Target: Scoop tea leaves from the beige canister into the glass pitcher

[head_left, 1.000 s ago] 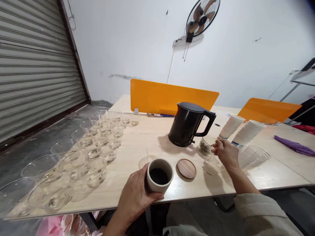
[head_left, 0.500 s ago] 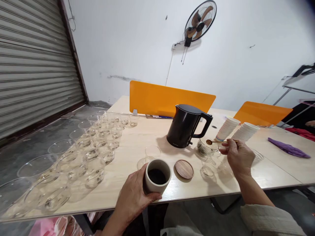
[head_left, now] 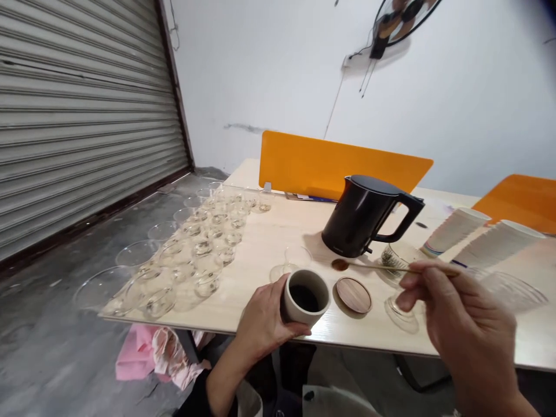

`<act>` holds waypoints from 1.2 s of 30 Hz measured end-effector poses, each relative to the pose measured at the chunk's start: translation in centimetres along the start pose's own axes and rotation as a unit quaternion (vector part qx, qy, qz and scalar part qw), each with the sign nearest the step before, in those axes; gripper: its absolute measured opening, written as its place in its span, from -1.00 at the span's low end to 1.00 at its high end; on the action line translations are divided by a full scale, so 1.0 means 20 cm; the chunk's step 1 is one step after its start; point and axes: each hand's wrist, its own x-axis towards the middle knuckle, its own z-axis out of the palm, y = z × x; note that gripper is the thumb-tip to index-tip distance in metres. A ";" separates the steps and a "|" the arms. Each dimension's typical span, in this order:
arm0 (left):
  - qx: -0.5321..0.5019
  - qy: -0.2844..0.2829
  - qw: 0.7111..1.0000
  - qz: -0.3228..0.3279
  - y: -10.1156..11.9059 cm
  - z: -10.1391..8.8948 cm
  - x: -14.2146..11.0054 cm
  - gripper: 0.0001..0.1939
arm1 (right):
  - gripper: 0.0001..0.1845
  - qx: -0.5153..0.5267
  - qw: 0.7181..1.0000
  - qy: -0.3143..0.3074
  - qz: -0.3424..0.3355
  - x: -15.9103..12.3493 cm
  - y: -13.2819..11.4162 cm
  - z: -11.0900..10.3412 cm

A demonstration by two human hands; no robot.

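on pale table (head_left: 278,231), left fingers (head_left: 299,329) round dark-filled cup (head_left: 307,298), right fingers (head_left: 414,286) pinching blurred spoon (head_left: 373,266), fan (head_left: 397,26) cut off above

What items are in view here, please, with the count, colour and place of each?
table: one, pale wood, centre
wall: one, white, behind
floor: one, grey, below
shutter: one, grey, left
fan: one, black and brown, on wall
panels: two, orange, table's far side
kettle: one, black, on table
clear cups: many, colourless, mostly table's left
paper cup stacks: two, white, table's right
clear cup stack: one, colourless, table's right
glass bowl: one, colourless, dark bits inside, right of kettle
wooden disc: one, brown, on table
cloth: count unclear, pink, below table
ceramic cup: one, beige, near edge
spoon: one, golden brown, above table
left hand: one, bare, around ceramic cup
right hand: one, bare, holding spoon
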 end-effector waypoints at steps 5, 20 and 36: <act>-0.007 0.001 1.000 -0.006 0.00 0.00 0.01 0.08 | -0.82 -0.032 0.964 -0.257 -0.063 -0.07 0.07 0.16; -0.008 -0.002 1.000 0.009 0.01 -0.01 0.01 0.06 | -0.69 0.095 0.948 -0.270 0.141 -0.01 0.15 0.22; 0.000 -0.001 1.000 0.007 0.00 -0.01 0.01 0.10 | -0.74 0.160 0.956 -0.164 0.182 0.04 0.23 0.23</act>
